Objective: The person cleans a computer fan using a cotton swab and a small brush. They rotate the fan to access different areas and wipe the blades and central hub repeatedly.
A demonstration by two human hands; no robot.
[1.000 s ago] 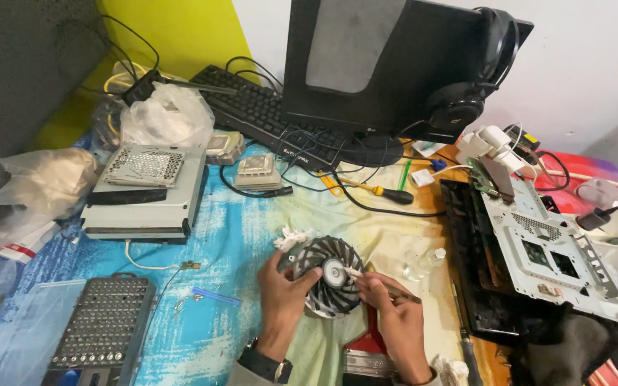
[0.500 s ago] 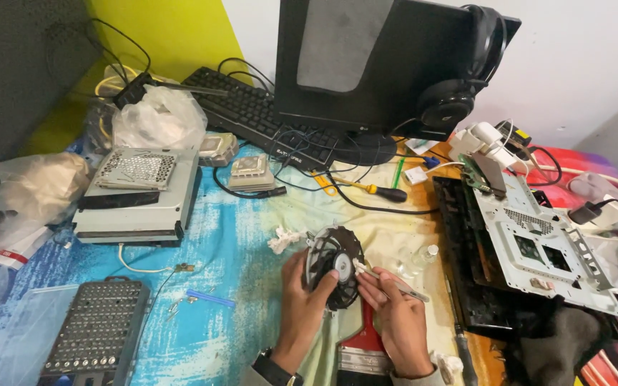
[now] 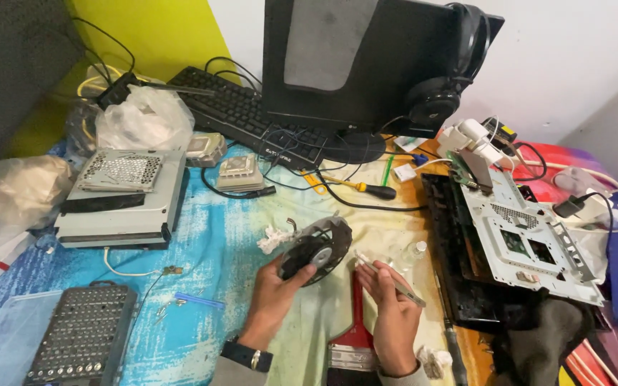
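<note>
My left hand (image 3: 275, 292) holds a round black cooling fan (image 3: 317, 249) tilted up on edge above the blue patterned cloth (image 3: 202, 243). Just right of the fan, my right hand (image 3: 393, 309) grips a thin pale stick-like tool (image 3: 388, 280), its tip pointing toward the fan's hub. A watch sits on my left wrist. A crumpled bit of white tissue (image 3: 275, 237) lies just left of the fan.
A grey disc drive unit (image 3: 124, 200) and a screwdriver bit case (image 3: 84, 343) lie at left. Keyboard (image 3: 252, 118), monitor (image 3: 366, 64) with headphones (image 3: 441, 78) stand behind. A yellow-handled screwdriver (image 3: 359, 187), metal chassis plate (image 3: 531, 236) on a black console shell, and a red-handled brush (image 3: 355, 336) are near.
My left hand has tipped the fan from nearly flat to standing on edge and lifted it slightly. The right hand stays beside it with the tool. The view shifted a little.
</note>
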